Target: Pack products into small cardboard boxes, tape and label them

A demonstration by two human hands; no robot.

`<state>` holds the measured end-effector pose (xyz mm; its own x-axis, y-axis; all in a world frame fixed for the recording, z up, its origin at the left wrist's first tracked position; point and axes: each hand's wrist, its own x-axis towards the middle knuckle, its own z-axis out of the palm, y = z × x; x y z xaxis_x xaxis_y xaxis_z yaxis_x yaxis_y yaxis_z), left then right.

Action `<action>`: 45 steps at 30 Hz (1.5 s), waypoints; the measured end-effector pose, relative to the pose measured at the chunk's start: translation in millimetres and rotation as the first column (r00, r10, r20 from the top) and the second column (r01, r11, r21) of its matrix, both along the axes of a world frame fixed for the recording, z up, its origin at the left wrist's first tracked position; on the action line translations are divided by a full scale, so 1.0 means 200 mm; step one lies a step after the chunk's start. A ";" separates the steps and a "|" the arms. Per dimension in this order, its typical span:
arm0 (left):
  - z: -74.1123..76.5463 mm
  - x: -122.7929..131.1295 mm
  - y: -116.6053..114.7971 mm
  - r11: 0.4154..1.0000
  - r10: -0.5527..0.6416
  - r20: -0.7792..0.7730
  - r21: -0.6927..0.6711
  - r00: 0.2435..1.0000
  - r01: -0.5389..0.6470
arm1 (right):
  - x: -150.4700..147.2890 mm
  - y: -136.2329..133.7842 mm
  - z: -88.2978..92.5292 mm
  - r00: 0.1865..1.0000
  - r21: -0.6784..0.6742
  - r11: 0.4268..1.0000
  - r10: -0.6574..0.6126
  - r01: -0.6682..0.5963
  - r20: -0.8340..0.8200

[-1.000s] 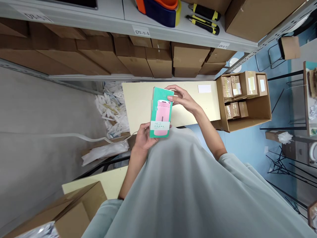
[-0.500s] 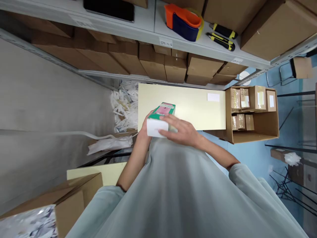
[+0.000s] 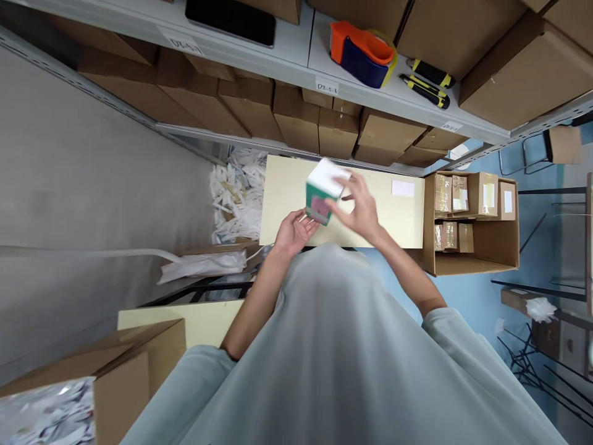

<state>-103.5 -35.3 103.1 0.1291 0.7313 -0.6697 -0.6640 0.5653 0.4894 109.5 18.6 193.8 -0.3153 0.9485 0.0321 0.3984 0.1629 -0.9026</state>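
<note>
We see left hand point(image 3: 291, 235), palm up, grip loosely open, fingertips at lower end of green-and-white box point(image 3: 320, 186), likely steadying it. Box tilts above cream desk point(image 3: 285, 191). Right hand point(image 3: 364, 210): grip part-closed, thumb and fingers clasping box, seemingly carrying weight.

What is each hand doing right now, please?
Left hand: open, palm up, by the green-and-white box; contact unclear.
Right hand: holding that box.

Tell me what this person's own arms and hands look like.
The left hand and right hand are bare and ungloved. Loose, plain, pale grey-blue sleeves end around the elbows, in the same colour as the rest of the top.
</note>
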 end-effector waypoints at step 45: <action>-0.68 -0.56 -0.08 0.981 0.194 -0.547 0.132 0.815 -0.145 | -0.74 0.70 -1.16 0.901 -0.857 0.475 -0.433 0.201 -0.029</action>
